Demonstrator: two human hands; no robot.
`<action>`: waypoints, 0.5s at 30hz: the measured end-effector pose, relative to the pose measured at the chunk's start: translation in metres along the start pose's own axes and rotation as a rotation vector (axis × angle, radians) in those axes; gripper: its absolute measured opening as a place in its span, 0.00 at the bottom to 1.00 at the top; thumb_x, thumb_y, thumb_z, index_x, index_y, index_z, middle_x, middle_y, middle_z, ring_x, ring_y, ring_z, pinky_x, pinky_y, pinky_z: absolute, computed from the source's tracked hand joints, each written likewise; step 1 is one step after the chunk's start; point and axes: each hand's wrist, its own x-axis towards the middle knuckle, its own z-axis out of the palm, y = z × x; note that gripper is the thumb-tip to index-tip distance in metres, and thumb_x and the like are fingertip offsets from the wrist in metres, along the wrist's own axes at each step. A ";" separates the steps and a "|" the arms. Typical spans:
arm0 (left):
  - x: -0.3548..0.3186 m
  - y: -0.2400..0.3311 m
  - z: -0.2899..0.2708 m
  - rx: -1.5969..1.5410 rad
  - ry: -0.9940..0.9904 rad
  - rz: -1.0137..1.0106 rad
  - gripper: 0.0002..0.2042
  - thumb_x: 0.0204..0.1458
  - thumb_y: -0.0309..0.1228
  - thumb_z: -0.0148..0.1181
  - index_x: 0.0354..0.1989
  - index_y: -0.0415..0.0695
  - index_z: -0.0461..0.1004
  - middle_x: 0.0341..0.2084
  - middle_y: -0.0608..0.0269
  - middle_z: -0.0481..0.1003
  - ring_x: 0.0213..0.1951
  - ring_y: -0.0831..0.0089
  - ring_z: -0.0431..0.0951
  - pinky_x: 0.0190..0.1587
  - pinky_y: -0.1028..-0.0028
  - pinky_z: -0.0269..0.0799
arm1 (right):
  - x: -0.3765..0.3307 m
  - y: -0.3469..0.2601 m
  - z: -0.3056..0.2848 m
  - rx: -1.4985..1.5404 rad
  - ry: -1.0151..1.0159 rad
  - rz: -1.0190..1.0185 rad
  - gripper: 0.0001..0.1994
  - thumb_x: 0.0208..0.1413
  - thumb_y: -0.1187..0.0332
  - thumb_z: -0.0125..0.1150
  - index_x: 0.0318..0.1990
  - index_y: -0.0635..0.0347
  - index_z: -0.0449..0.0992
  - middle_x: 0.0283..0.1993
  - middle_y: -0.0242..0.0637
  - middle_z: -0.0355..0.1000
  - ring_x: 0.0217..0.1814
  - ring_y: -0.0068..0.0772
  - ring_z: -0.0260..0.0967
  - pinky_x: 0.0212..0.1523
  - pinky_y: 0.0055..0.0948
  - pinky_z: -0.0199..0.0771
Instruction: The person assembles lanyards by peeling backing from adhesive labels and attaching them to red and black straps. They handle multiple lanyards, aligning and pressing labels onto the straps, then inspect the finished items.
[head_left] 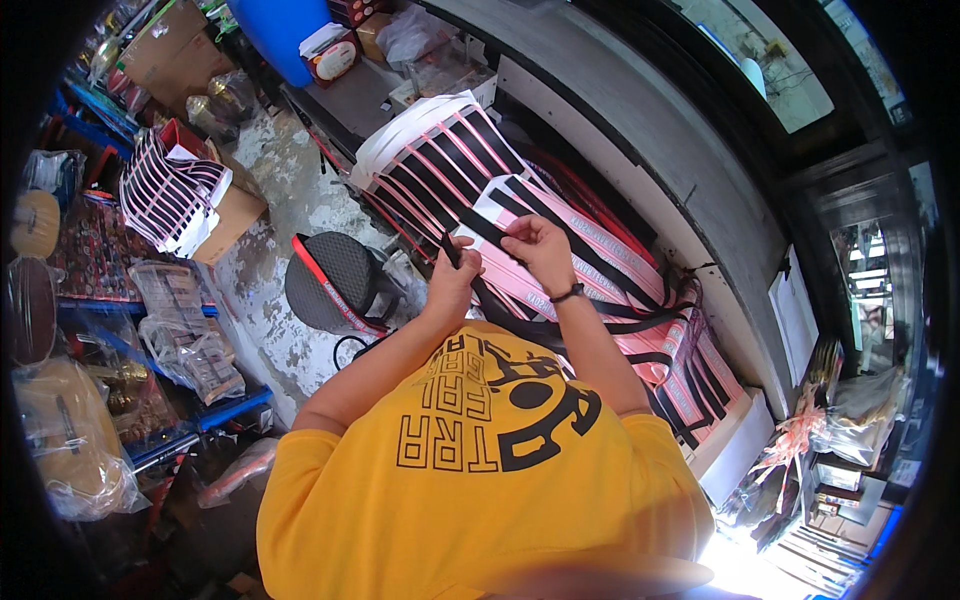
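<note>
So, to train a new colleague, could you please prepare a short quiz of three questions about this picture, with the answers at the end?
1. Fill in the colour: the left hand and the right hand hold a ____ strap.
2. Choose: on which arm is the dark wristband?
(a) left only
(b) right only
(c) both
3. True or false: the round dark object is to the right of both hands.

Key:
1. Black.
2. (b).
3. False; it is to the left of them.
</note>
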 end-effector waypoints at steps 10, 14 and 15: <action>0.001 -0.002 0.005 -0.187 0.117 -0.002 0.15 0.64 0.44 0.45 0.37 0.44 0.65 0.34 0.69 0.67 0.40 0.78 0.65 0.48 0.76 0.61 | -0.002 0.025 0.016 -0.291 0.207 -0.214 0.04 0.48 0.69 0.64 0.31 0.58 0.78 0.32 0.37 0.75 0.34 0.33 0.72 0.39 0.30 0.71; 0.002 -0.005 0.007 -0.142 0.053 0.094 0.14 0.65 0.42 0.44 0.32 0.45 0.64 0.31 0.67 0.65 0.36 0.73 0.65 0.48 0.71 0.62 | 0.045 0.059 -0.022 -0.872 0.329 -0.323 0.10 0.47 0.65 0.65 0.37 0.56 0.78 0.39 0.41 0.72 0.46 0.47 0.67 0.50 0.42 0.67; 0.002 -0.006 0.007 -0.175 0.038 0.053 0.14 0.65 0.41 0.44 0.32 0.45 0.63 0.30 0.66 0.65 0.35 0.72 0.65 0.48 0.70 0.63 | 0.053 0.068 -0.025 -0.972 0.316 -0.258 0.11 0.46 0.64 0.65 0.38 0.55 0.79 0.42 0.41 0.71 0.48 0.48 0.66 0.50 0.42 0.66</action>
